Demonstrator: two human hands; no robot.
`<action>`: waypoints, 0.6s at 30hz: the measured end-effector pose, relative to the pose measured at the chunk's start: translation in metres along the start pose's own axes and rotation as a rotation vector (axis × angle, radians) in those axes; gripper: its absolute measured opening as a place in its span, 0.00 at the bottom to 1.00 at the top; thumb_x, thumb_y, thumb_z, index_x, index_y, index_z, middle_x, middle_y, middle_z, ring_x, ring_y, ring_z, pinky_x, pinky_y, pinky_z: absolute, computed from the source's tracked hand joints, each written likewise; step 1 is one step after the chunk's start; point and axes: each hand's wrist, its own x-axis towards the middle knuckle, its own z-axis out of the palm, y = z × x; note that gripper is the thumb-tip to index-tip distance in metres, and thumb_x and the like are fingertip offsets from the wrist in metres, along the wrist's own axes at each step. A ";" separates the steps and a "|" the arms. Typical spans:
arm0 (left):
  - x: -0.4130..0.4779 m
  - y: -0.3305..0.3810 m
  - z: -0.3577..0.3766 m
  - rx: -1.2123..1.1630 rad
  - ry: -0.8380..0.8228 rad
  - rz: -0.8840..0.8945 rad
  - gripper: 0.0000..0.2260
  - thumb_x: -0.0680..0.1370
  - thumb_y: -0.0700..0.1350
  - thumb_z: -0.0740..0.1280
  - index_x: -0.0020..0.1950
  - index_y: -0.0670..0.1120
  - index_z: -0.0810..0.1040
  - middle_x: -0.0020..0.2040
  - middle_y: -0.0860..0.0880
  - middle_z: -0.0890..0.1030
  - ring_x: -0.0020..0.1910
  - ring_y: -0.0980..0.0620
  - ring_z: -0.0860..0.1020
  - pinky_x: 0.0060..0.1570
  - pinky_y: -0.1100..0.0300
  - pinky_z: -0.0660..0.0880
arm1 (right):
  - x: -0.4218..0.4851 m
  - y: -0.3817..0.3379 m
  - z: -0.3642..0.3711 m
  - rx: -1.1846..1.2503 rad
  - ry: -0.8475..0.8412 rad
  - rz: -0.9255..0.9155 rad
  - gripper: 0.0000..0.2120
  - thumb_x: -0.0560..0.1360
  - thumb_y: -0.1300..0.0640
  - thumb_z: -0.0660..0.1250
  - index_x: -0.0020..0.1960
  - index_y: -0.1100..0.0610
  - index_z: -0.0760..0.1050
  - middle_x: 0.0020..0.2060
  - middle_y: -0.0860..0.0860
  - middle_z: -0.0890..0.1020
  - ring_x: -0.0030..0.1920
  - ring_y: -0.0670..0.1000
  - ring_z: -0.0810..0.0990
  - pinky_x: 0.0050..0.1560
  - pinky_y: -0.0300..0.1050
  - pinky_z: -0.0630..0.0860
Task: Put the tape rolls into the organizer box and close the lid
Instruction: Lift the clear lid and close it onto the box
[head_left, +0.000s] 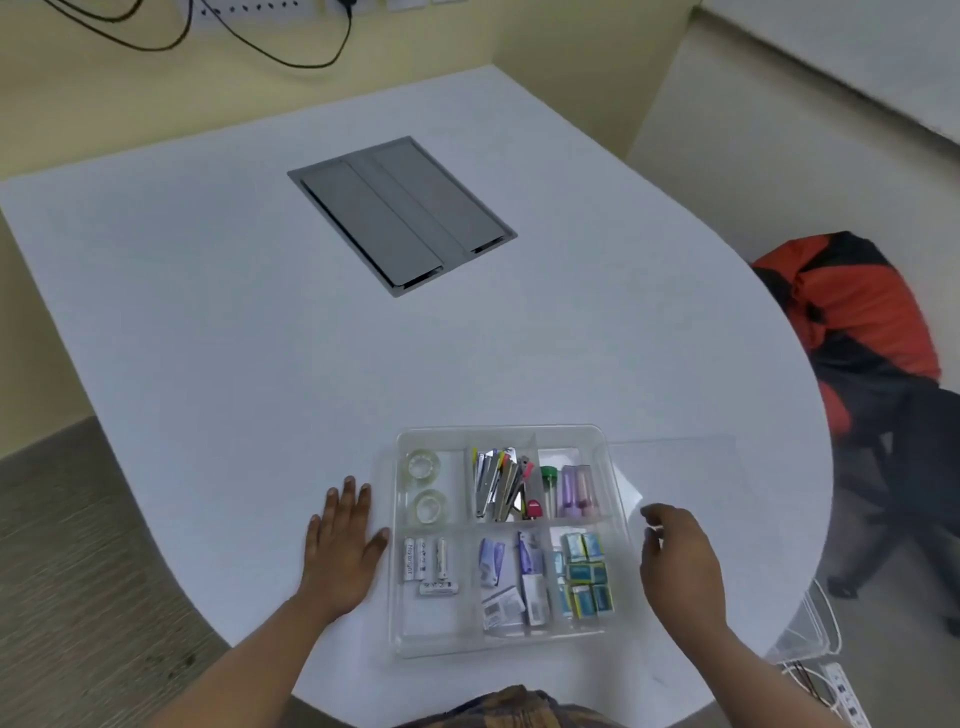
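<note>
- Two tape rolls (425, 486) were seen in the organizer box (501, 540), far-left compartment.
- Left hand (340, 543) was laid flat beside the box, grip spread.
- Right hand (678, 556) was pinched on the clear lid (675, 478).

Office: white desk (260, 312) with grey cable hatch (400, 215).

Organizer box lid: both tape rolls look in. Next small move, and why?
Probably grip the clear lid with the right hand and swing it over the organizer box. Both tape rolls sit in the far-left compartment; the lid lies open on the right, and the left hand rests flat alongside.
</note>
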 end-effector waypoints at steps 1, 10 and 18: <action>0.000 0.003 -0.006 -0.062 0.016 -0.013 0.28 0.82 0.54 0.52 0.78 0.46 0.45 0.79 0.50 0.42 0.77 0.51 0.40 0.75 0.49 0.42 | -0.002 0.010 -0.001 0.025 -0.002 0.073 0.10 0.76 0.66 0.64 0.56 0.58 0.78 0.50 0.54 0.81 0.47 0.56 0.80 0.47 0.49 0.76; -0.024 0.084 -0.038 -0.323 0.370 0.070 0.23 0.79 0.52 0.61 0.73 0.45 0.66 0.74 0.45 0.68 0.76 0.49 0.58 0.72 0.55 0.54 | -0.007 0.047 0.008 -0.186 -0.500 0.175 0.07 0.72 0.56 0.66 0.36 0.48 0.71 0.33 0.44 0.75 0.33 0.46 0.73 0.34 0.41 0.71; -0.041 0.183 -0.021 -0.365 0.380 0.274 0.22 0.78 0.48 0.67 0.71 0.60 0.67 0.68 0.67 0.66 0.73 0.67 0.56 0.71 0.57 0.59 | 0.037 0.052 -0.013 -0.137 -0.356 0.044 0.08 0.64 0.56 0.68 0.35 0.52 0.67 0.31 0.46 0.73 0.30 0.48 0.71 0.27 0.41 0.63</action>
